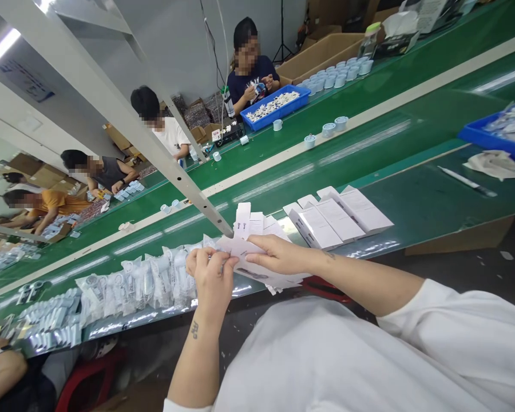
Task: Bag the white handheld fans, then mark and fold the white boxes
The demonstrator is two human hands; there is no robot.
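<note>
A white printed carton is between my two hands, near the front edge of the green bench. My left hand pinches the carton's left end with bent fingers. Across its upper side lies my right hand, thumb on top and fingers closed on the card. Behind the carton, more white cartons stick up, one with a raised flap. Several folded white boxes lie side by side to the right. Left of my hands, a row of light blue parts in clear plastic bags stands along the bench.
A slanted white metal post comes down just behind my hands. The green conveyor carries a few pale blue cups. At right lie a pen, a cloth and a blue tray. Several co-workers sit opposite.
</note>
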